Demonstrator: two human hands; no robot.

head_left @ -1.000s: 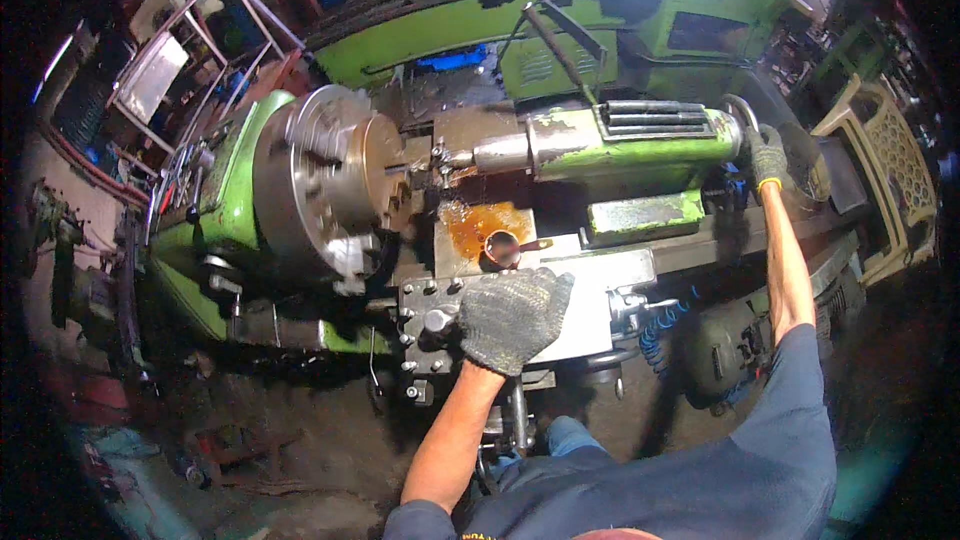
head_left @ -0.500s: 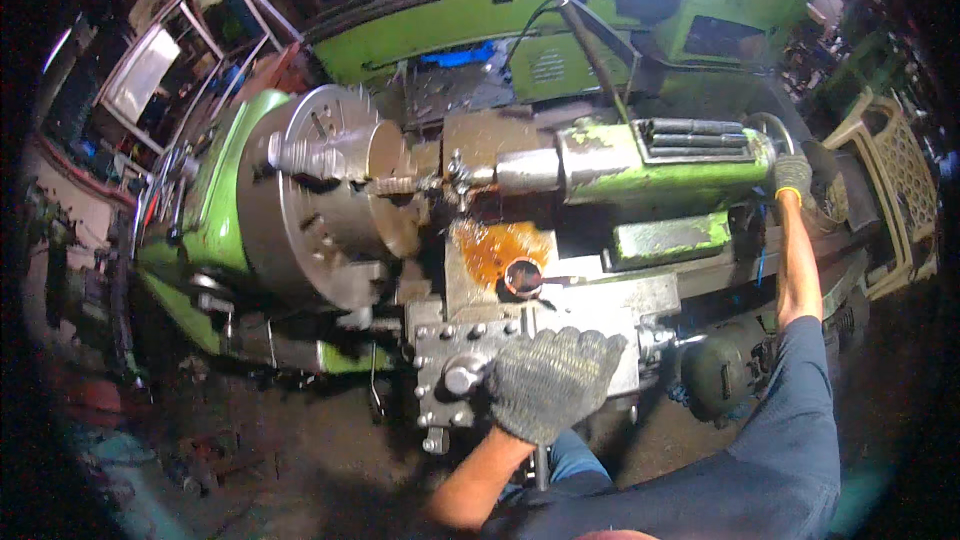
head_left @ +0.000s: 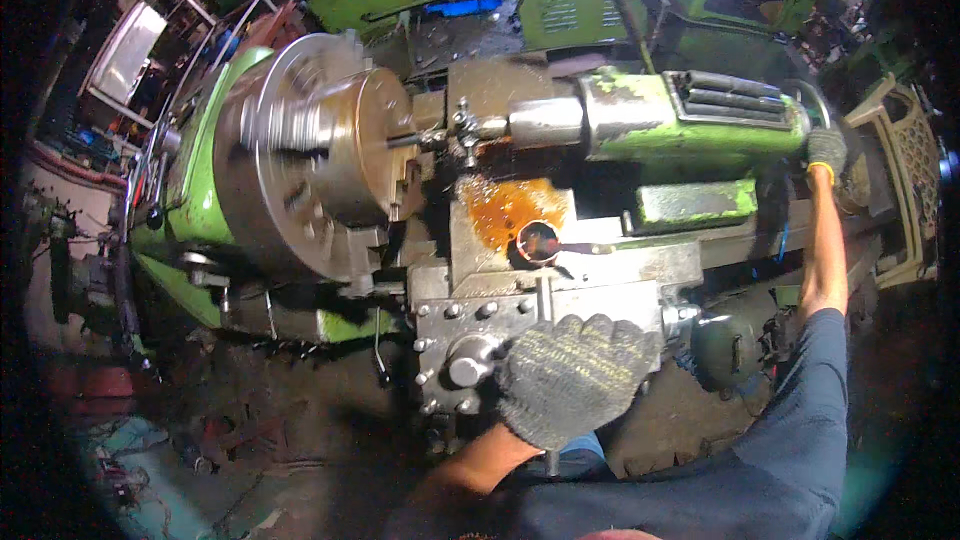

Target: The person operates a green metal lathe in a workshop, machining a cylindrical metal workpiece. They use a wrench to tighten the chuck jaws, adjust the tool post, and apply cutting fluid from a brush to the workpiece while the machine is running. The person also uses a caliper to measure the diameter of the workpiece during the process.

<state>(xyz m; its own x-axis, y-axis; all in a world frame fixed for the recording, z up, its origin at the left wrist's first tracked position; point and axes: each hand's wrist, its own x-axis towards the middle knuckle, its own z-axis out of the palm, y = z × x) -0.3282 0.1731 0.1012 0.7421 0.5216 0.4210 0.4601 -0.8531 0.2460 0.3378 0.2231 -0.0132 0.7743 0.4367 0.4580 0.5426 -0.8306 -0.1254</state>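
Gripping 1 handwheel (head_left: 815, 98) w/ the R hand (head_left: 826, 148) – 2 gloved hands in all; L hand (head_left: 580, 380) lies back-up over 1 bolted block (head_left: 450, 330), can't tell if it's clenched. Handwheel's at the R end of 1 green tailstock (head_left: 650, 130), R of ctr, long axis L–R, nose pointing L at 1 big chuck (head_left: 300, 230). 1 round pot (head_left: 540, 242) by brown fluid (head_left: 505, 210) on metal. Dim, cluttered workshop – 1 beige chair (head_left: 915, 140) far R.
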